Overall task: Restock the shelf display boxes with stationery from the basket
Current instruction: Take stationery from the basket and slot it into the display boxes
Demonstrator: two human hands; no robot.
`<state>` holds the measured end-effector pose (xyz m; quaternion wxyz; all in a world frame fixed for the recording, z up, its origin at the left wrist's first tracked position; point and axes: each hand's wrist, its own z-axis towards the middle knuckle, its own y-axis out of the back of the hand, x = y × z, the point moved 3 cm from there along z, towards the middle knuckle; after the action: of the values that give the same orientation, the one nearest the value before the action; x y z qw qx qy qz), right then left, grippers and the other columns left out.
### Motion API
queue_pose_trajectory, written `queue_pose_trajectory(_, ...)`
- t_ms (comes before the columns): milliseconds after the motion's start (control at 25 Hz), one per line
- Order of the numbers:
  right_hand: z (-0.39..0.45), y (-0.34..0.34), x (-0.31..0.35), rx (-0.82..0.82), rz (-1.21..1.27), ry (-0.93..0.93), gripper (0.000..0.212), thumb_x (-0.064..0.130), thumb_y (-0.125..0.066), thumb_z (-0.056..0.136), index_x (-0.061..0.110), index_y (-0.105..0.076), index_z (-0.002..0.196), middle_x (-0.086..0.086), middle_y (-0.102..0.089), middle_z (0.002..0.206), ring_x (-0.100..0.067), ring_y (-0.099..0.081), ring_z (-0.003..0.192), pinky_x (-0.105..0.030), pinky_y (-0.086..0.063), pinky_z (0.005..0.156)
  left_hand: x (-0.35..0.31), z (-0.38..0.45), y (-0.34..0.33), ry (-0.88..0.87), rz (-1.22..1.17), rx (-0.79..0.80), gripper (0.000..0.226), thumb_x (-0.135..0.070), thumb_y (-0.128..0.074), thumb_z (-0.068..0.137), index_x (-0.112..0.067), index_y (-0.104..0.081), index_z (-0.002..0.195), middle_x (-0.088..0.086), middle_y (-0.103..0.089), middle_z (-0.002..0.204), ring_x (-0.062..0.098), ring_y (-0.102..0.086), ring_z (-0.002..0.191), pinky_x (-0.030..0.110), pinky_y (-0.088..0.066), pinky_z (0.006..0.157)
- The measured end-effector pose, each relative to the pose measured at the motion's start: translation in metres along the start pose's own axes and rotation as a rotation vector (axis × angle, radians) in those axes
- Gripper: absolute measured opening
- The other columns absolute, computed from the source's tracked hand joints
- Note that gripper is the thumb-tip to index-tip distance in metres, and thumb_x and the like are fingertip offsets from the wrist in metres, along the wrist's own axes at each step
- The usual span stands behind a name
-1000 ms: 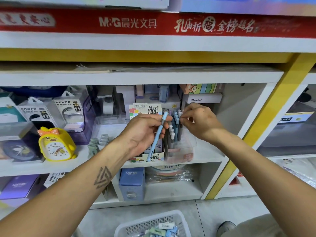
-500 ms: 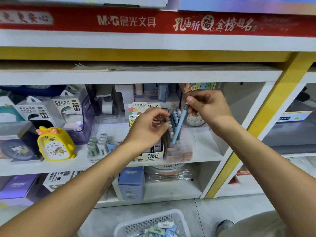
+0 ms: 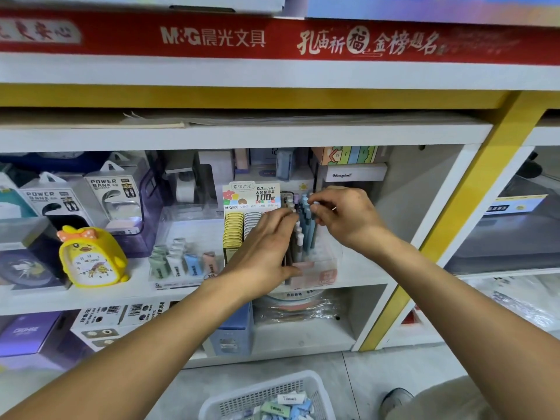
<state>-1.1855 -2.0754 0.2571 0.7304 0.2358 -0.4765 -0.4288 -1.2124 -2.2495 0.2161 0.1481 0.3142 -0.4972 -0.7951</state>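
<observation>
On the shelf (image 3: 357, 275) at frame centre, I see my left hand (image 3: 266, 247) flat against the pens (image 3: 303, 228), right hand (image 3: 345, 216) pinching one pen top.

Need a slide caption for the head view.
Both hands, left hand and right hand, settle pens upright in a clear display box on the shelf.

A yellow duck clock (image 3: 91, 256) with an orange polka-dot bow, blue and purple pens (image 3: 306, 225), white basket (image 3: 257, 395).
</observation>
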Motion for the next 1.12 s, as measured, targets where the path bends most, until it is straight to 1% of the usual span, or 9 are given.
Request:
queue_pose_trajectory(200,0.001,0.0,0.0,0.032,0.004,-0.013,0.013,0.014,-0.062,0.096,0.012,-0.075,0.094,-0.001,-0.07,0.081,-0.021,-0.068,0.075,-0.045,-0.057,0.075,-0.001,0.001,0.004,-0.009,0.003,-0.038,0.093,-0.05,-0.075,0.078,-0.018,-0.028,0.151,-0.005,-0.027,0.15,0.013,-0.023,0.138,0.022,-0.02,0.112)
queue_pose_trajectory(440,-0.003,-0.004,-0.004,0.083,0.062,-0.105,0.011,0.016,-0.065,0.095,0.026,-0.06,0.096,0.005,-0.067,0.078,-0.01,-0.068,0.07,-0.039,-0.06,0.072,0.004,0.001,0.0,-0.006,0.006,0.043,0.097,-0.038,-0.076,0.083,-0.027,-0.014,0.157,-0.015,-0.003,0.164,0.008,-0.011,0.148,0.016,-0.008,0.114)
queue_pose_trajectory(560,-0.007,-0.008,0.0,0.103,-0.101,-0.034,0.001,0.019,-0.065,0.096,0.018,-0.066,0.094,0.002,-0.067,0.081,-0.018,-0.066,0.078,-0.04,-0.056,0.076,0.004,0.001,0.0,-0.003,0.014,0.049,0.096,-0.038,-0.075,0.084,-0.027,-0.014,0.158,-0.015,-0.003,0.164,0.008,-0.01,0.149,0.016,-0.006,0.115)
queue_pose_trajectory(640,-0.006,-0.004,0.005,0.038,-0.212,0.038,0.012,0.02,-0.063,0.096,0.015,-0.073,0.098,0.0,-0.067,0.092,-0.021,-0.062,0.083,-0.038,-0.053,0.076,0.005,0.002,0.0,0.002,0.017,0.05,0.096,-0.039,-0.075,0.084,-0.027,-0.015,0.158,-0.015,-0.004,0.164,0.009,-0.01,0.149,0.016,-0.005,0.115)
queue_pose_trajectory(720,-0.004,0.009,0.002,-0.084,-0.215,-0.059,0.017,0.019,-0.058,0.097,0.016,-0.074,0.101,-0.001,-0.069,0.099,-0.021,-0.062,0.084,-0.037,-0.054,0.076,0.005,0.001,0.002,0.011,-0.005,0.053,0.096,-0.042,-0.075,0.083,-0.028,-0.014,0.157,-0.016,-0.004,0.163,0.007,-0.009,0.148,0.016,-0.005,0.114)
queue_pose_trajectory(840,-0.013,0.023,-0.003,-0.173,-0.066,-0.252,0.022,0.008,-0.055,0.092,0.018,-0.074,0.09,0.003,-0.071,0.083,-0.017,-0.062,0.071,-0.033,-0.052,0.066,0.003,-0.006,0.009,0.018,-0.058,0.06,0.093,-0.044,-0.073,0.085,-0.026,-0.016,0.156,-0.018,-0.008,0.16,0.004,-0.011,0.146,0.015,-0.006,0.114)
queue_pose_trajectory(960,-0.034,0.014,0.017,0.061,0.264,-0.241,0.033,-0.005,-0.052,0.089,0.018,-0.071,0.074,0.003,-0.067,0.067,-0.011,-0.059,0.058,-0.029,-0.049,0.056,-0.006,-0.021,0.026,-0.055,-0.038,-0.056,0.068,-0.022,-0.066,0.086,-0.014,-0.035,0.147,-0.002,-0.031,0.149,0.015,-0.029,0.138,0.024,-0.024,0.116)
queue_pose_trajectory(1040,-0.054,-0.006,0.038,0.302,0.291,-0.144,0.034,-0.006,-0.052,0.084,0.019,-0.071,0.073,0.003,-0.07,0.068,-0.008,-0.062,0.054,-0.027,-0.052,0.054,-0.012,-0.038,0.037,-0.136,-0.01,-0.212,0.046,-0.011,-0.056,0.08,-0.011,-0.05,0.126,0.001,-0.046,0.124,0.017,-0.046,0.115,0.029,-0.042,0.099)
queue_pose_trajectory(1120,-0.076,-0.033,0.048,0.51,0.207,-0.097,0.028,-0.002,-0.055,0.081,0.021,-0.071,0.077,0.003,-0.072,0.071,-0.006,-0.064,0.055,-0.03,-0.056,0.057,-0.014,-0.056,0.033,-0.132,-0.047,-0.206,0.032,-0.014,-0.049,0.077,-0.016,-0.051,0.109,-0.004,-0.047,0.109,0.012,-0.05,0.096,0.025,-0.045,0.08)
